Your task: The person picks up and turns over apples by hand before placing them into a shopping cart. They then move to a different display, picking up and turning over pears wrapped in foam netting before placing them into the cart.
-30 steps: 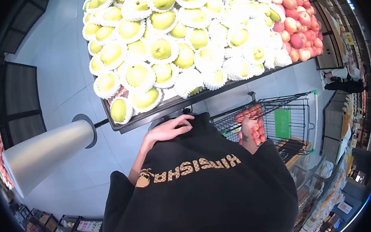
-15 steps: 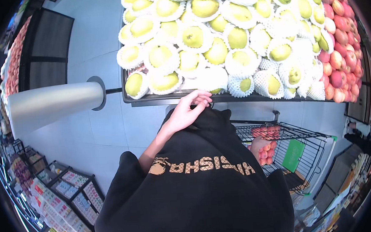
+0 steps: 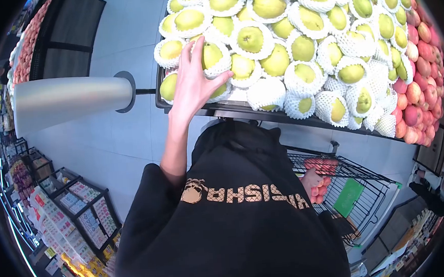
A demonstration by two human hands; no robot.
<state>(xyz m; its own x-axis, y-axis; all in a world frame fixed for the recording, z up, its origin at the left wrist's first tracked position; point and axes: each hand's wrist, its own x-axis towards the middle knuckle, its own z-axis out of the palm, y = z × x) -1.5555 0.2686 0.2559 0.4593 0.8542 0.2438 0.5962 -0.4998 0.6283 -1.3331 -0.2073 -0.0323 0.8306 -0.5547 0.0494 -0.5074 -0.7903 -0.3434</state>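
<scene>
My left hand point(image 3: 194, 82) reaches over the near left corner of the fruit display, fingers spread and thumb stretched out to the right. Under and beside it lies a yellow-green pear point(image 3: 211, 56) in a white foam net; it is not lifted. More netted pears point(image 3: 251, 39) are heaped around it. Low on the right, my right hand point(image 3: 312, 177) is closed at the top of a bunch of red apples point(image 3: 320, 190), seemingly bagged, by the black wire shopping cart point(image 3: 367, 206). Its fingertips are partly hidden.
Loose red apples point(image 3: 424, 83) are piled right of the pears. A large roll of plastic bags point(image 3: 75, 102) sticks out left of the display's black edge point(image 3: 282, 118). More red fruit point(image 3: 321, 166) shows through the cart wires. Shelves of packaged goods point(image 3: 86, 210) stand lower left.
My left hand has moved from the display's front edge forward and left over the pears, its fingers spreading. The whole view has shifted slightly. My right hand stays by the cart.
</scene>
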